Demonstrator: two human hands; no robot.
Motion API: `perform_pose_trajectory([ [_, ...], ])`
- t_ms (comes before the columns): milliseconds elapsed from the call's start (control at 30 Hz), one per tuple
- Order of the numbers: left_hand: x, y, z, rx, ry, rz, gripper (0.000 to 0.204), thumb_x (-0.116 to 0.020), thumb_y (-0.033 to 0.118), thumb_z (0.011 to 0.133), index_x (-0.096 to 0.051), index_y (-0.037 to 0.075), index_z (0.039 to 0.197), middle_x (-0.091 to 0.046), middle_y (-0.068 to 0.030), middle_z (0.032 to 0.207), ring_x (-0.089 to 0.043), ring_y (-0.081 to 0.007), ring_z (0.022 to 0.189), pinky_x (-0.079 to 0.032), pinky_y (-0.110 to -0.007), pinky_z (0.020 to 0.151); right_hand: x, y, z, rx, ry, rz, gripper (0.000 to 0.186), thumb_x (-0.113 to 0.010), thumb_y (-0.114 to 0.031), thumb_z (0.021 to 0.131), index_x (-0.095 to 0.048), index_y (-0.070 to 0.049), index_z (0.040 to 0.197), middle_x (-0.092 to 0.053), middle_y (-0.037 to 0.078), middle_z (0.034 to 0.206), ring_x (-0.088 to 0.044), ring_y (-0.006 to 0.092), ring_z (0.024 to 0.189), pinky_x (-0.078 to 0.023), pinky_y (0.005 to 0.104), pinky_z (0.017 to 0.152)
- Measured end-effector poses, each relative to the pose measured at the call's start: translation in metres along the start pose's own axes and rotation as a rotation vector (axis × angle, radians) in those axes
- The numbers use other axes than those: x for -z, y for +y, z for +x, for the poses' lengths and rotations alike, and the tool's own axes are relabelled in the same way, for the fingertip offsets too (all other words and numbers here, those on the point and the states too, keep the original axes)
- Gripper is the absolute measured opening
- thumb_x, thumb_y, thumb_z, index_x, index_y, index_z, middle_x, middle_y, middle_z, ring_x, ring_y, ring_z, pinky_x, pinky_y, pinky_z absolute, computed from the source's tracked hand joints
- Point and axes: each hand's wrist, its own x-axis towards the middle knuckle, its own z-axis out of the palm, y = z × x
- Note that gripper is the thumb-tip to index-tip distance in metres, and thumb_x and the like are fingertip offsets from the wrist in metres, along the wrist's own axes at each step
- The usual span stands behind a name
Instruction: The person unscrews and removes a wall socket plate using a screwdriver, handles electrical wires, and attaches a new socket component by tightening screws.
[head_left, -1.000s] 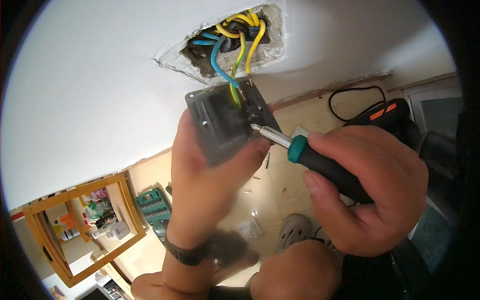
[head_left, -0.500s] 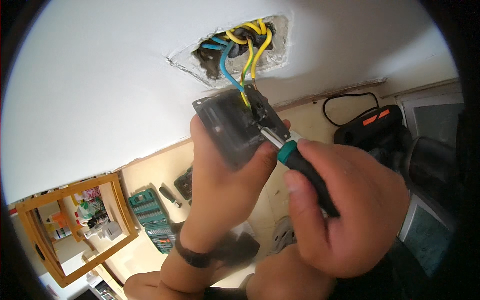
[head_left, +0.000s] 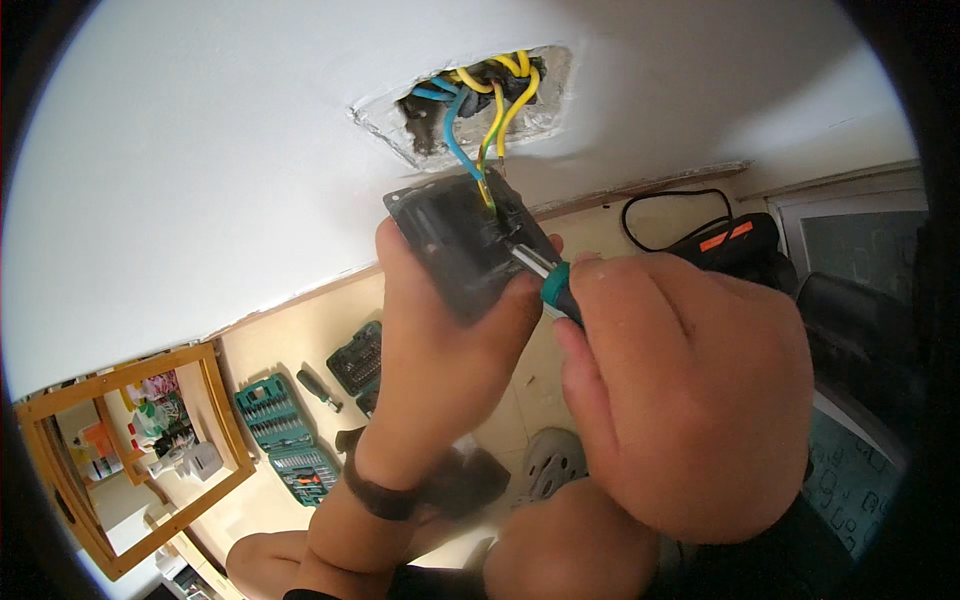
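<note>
Because the screwdriver (head_left: 556,286) meets the black wall-plate fitting (head_left: 450,250) at a slant, its tip could skid out of the screw recess if pressure goes off-axis, scraping the back or jabbing the left thumb resting just beside it. The left hand (head_left: 435,345) grips the fitting from below, back side up, just under the wall cavity (head_left: 424,132); the right hand (head_left: 690,390) is closed around the screwdriver's handle. With nothing but the left hand visibly supporting the fitting, a twist under torque could tug the conductors and work an end loose. The yellow wire (head_left: 513,118) shows bare copper near the fitting's upper edge; whether it is seated I cannot tell, and a stray bare end could touch its neighbour. Any live conductor would add a shock risk, though nothing visible settles that.

Counted: two hands, one fitting, and three wires running down toward it: that yellow one, one blue wire (head_left: 455,135) and one green-and-yellow striped wire (head_left: 494,128). More blue and yellow loops crowd the cavity, too overlapped to number. On the floor are one second screwdriver (head_left: 319,391), one open green tool case (head_left: 272,412) and one darker case (head_left: 356,358), partly hidden by the left forearm.
</note>
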Motion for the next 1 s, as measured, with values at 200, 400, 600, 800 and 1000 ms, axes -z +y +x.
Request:
perform_pose_trajectory([
  [200, 0.001, -0.004, 0.002, -0.004, 0.000, -0.125, 0.048, -0.066, -0.004, 0.089, -0.032, -0.001, 0.122, -0.068, -0.0176, 0.107, -0.069, -0.0226, 0.102, -0.056, -0.032, 0.084, 0.010, -0.007, 0.005, 0.074, -0.153, -0.275, 0.019, -0.069, -0.001, 0.076, -0.065, 0.000, 0.094, -0.063, 0.011, 0.080, -0.060, 0.0217, 0.056, -0.045, 0.0332, 0.046],
  [400, 0.007, 0.000, 0.008, -0.023, -0.011, 0.058, 0.046, -0.067, -0.004, 0.086, -0.033, -0.001, 0.117, -0.067, -0.0168, 0.103, -0.070, -0.0223, 0.096, -0.056, -0.033, 0.079, 0.015, -0.014, 0.004, -0.078, -0.273, -0.122, 0.018, -0.070, -0.004, 0.080, -0.064, 0.001, 0.097, -0.065, 0.015, 0.081, -0.062, 0.0257, 0.058, -0.048, 0.0348, 0.050],
  [600, 0.003, -0.007, 0.006, 0.009, 0.053, -0.153, 0.045, -0.067, -0.004, 0.086, -0.033, -0.002, 0.115, -0.068, -0.0170, 0.100, -0.071, -0.0237, 0.092, -0.056, -0.033, 0.077, -0.007, -0.011, -0.013, -0.357, -0.133, 0.211, 0.023, -0.071, -0.008, 0.083, -0.061, 0.001, 0.101, -0.065, 0.017, 0.082, -0.065, 0.0347, 0.067, -0.050, 0.0402, 0.057],
  [800, 0.011, 0.002, 0.007, -0.026, -0.013, 0.120, 0.045, -0.068, -0.003, 0.086, -0.034, -0.002, 0.116, -0.066, -0.0177, 0.104, -0.070, -0.0248, 0.094, -0.055, -0.034, 0.080, 0.000, -0.002, -0.004, -0.075, -0.227, -0.063, 0.019, -0.069, -0.005, 0.082, -0.062, 0.000, 0.099, -0.063, 0.014, 0.083, -0.063, 0.0307, 0.066, -0.047, 0.0388, 0.053],
  [1000, 0.014, -0.004, 0.007, -0.034, 0.021, 0.138, 0.049, -0.073, -0.001, 0.084, -0.040, -0.001, 0.119, -0.063, -0.0129, 0.109, -0.064, -0.0189, 0.098, -0.054, -0.032, 0.084, -0.003, 0.006, -0.007, 0.154, -0.097, -0.236, 0.017, -0.068, -0.003, 0.080, -0.066, 0.000, 0.096, -0.064, 0.012, 0.083, -0.062, 0.0298, 0.064, -0.048, 0.0387, 0.052],
])
